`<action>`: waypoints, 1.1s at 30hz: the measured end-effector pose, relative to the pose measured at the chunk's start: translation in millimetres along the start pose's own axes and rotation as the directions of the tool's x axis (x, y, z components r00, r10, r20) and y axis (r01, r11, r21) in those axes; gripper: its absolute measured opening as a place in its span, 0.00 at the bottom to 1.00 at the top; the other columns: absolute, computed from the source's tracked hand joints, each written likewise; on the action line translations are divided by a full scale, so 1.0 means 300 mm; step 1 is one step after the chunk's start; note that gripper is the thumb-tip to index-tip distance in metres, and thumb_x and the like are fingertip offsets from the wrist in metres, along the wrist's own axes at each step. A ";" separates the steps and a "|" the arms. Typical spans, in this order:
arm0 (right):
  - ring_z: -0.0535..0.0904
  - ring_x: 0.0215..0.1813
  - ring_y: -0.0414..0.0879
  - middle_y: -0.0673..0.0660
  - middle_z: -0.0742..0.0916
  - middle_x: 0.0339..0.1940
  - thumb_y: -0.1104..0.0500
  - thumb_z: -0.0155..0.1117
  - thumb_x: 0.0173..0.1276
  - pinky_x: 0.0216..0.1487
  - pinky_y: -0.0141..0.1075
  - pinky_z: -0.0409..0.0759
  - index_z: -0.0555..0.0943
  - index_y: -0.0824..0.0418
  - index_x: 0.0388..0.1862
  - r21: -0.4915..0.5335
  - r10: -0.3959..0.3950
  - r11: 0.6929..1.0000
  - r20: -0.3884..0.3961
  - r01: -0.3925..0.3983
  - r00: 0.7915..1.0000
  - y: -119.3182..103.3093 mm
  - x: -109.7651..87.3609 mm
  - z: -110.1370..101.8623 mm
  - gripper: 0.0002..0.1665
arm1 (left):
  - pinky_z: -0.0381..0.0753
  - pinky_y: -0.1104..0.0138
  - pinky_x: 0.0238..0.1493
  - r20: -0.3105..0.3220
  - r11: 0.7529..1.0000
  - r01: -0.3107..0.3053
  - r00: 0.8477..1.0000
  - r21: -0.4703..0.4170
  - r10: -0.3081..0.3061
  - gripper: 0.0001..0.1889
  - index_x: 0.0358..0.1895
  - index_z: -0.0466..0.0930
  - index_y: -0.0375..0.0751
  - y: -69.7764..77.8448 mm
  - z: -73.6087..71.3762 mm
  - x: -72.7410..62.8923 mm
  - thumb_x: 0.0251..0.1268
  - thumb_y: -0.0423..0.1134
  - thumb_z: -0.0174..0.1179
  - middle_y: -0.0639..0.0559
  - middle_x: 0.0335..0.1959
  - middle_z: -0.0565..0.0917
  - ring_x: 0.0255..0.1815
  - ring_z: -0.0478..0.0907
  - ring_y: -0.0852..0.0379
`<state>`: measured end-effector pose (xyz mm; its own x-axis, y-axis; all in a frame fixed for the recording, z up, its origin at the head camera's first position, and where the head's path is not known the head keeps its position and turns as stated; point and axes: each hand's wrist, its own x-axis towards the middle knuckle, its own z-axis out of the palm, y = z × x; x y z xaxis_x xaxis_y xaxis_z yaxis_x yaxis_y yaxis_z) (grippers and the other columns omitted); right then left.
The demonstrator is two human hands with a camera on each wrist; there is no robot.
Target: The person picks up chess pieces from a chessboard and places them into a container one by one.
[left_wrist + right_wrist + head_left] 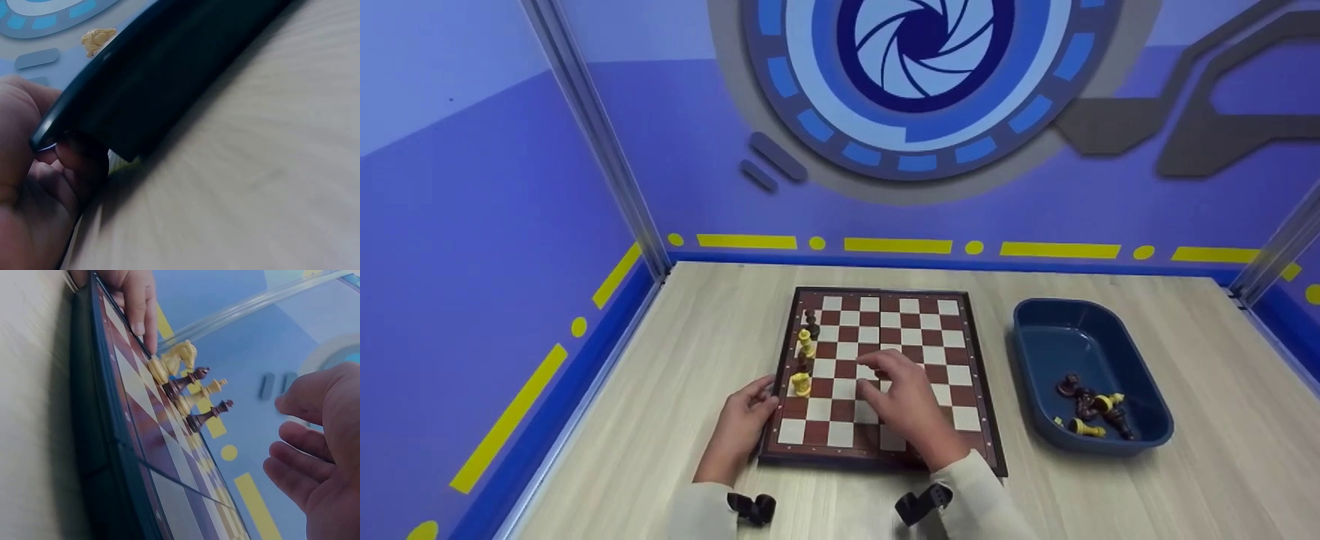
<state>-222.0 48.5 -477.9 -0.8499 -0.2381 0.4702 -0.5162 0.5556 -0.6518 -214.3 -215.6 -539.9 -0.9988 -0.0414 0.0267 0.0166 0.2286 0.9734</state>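
Observation:
A brown-and-white chessboard (845, 433) lies on the table. Its left edge is gripped by my left hand (742, 424); in the left wrist view, fingers (79, 160) curl beneath the dark rim. Along the left side of the board stand a cream knight (802, 385), a dark piece (183, 383), a cream king (807, 343) and another dark piece (209, 416) behind it. Over the middle of the board hovers my right hand (911, 405), thumb and fingers apart and loosely bent, with nothing held between them.
To the right of the board is a blue plastic bin (1039, 352), with several dark and cream chess pieces (1086, 405) lying jumbled near its front. Printed wall panels (885, 202) border the wooden table (697, 322) at the back and sides.

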 end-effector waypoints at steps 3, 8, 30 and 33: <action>0.83 0.46 0.50 0.53 0.85 0.46 0.61 0.68 0.61 0.48 0.42 0.82 0.83 0.55 0.47 -0.023 -0.030 0.999 0.022 0.031 0.999 -0.011 0.016 0.016 0.14 | 0.77 0.74 0.42 0.000 1.000 -0.004 1.000 -0.005 0.004 0.23 0.65 0.68 0.26 0.001 -0.001 -0.001 0.69 0.28 0.54 0.44 0.41 0.76 0.41 0.75 0.60; 0.82 0.48 0.48 0.53 0.85 0.46 0.60 0.67 0.62 0.49 0.42 0.82 0.83 0.58 0.48 -0.001 -0.032 0.999 0.068 0.032 0.997 -0.026 0.035 0.045 0.14 | 0.76 0.74 0.40 -0.001 1.000 -0.004 1.000 -0.002 0.004 0.23 0.65 0.69 0.27 0.004 -0.001 -0.001 0.68 0.28 0.55 0.45 0.40 0.76 0.38 0.74 0.61; 0.83 0.50 0.49 0.52 0.85 0.48 0.58 0.66 0.65 0.52 0.41 0.82 0.83 0.57 0.50 0.047 0.021 0.998 0.231 -0.032 0.973 -0.062 0.089 0.170 0.14 | 0.76 0.73 0.36 0.017 1.000 -0.022 1.000 0.009 0.022 0.22 0.65 0.69 0.27 0.006 -0.009 0.000 0.69 0.29 0.54 0.47 0.37 0.76 0.33 0.74 0.63; 0.83 0.50 0.48 0.52 0.85 0.48 0.58 0.66 0.65 0.51 0.40 0.81 0.83 0.56 0.50 0.037 0.031 0.998 0.259 -0.042 0.965 -0.068 0.097 0.186 0.14 | 0.77 0.72 0.37 0.016 1.000 -0.022 1.000 -0.005 0.022 0.22 0.65 0.69 0.28 0.007 -0.004 -0.004 0.69 0.30 0.54 0.46 0.37 0.76 0.34 0.75 0.63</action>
<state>-242.1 -14.3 -484.0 -0.8640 -0.4189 0.2795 -0.4836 0.5356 -0.6923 -213.1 -216.3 -537.7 -0.9988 -0.0204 0.0445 0.0388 0.2245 0.9737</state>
